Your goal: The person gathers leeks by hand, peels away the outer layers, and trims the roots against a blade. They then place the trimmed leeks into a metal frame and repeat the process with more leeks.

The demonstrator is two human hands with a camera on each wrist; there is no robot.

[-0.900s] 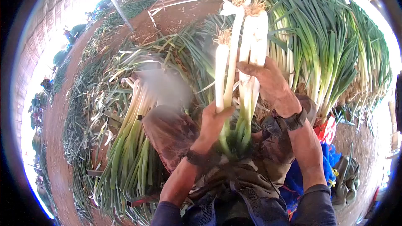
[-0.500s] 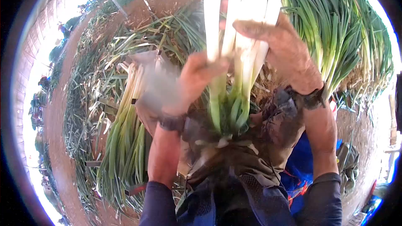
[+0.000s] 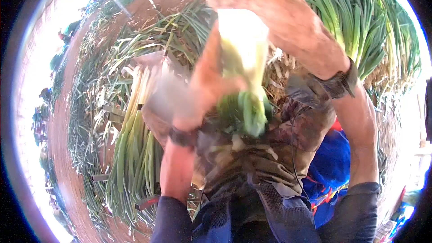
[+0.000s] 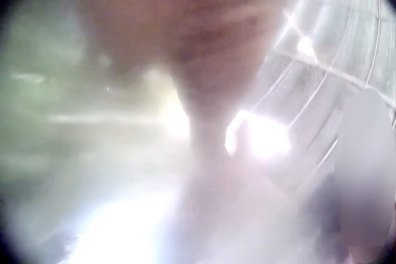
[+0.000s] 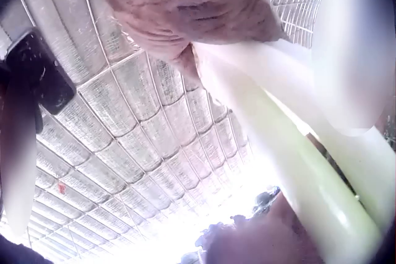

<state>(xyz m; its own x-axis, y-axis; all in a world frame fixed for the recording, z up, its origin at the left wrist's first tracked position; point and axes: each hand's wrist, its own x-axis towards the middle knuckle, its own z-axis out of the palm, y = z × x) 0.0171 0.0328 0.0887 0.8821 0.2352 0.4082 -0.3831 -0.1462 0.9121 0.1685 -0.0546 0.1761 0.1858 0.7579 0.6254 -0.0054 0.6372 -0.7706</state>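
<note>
A bundle of leeks (image 3: pixel 245 47) stands upright close to the head camera, its white stalks overexposed and its green ends low over the lap. The right hand (image 3: pixel 288 20) grips the white stalks near the top of the head view. In the right wrist view that hand (image 5: pixel 192 13) is wrapped round pale stalks (image 5: pixel 291 159). The left hand (image 3: pixel 209 85), blurred, lies against the left side of the bundle lower down; its finger pose is unclear. The left wrist view shows this hand (image 4: pixel 198 41) blurred beside pale green stalks (image 4: pixel 111 128).
Another leek bunch (image 3: pixel 135 139) lies at the left beside the knee. Piled leeks (image 3: pixel 360 27) stand at the upper right. Loose leaves (image 3: pixel 90 108) cover the ground at the left. A blue bag (image 3: pixel 330 162) is by the right leg.
The leeks have come closer to the camera, and their stalks are now bunched together. The right hand has risen and moved across their front; the left hand has shifted left and up.
</note>
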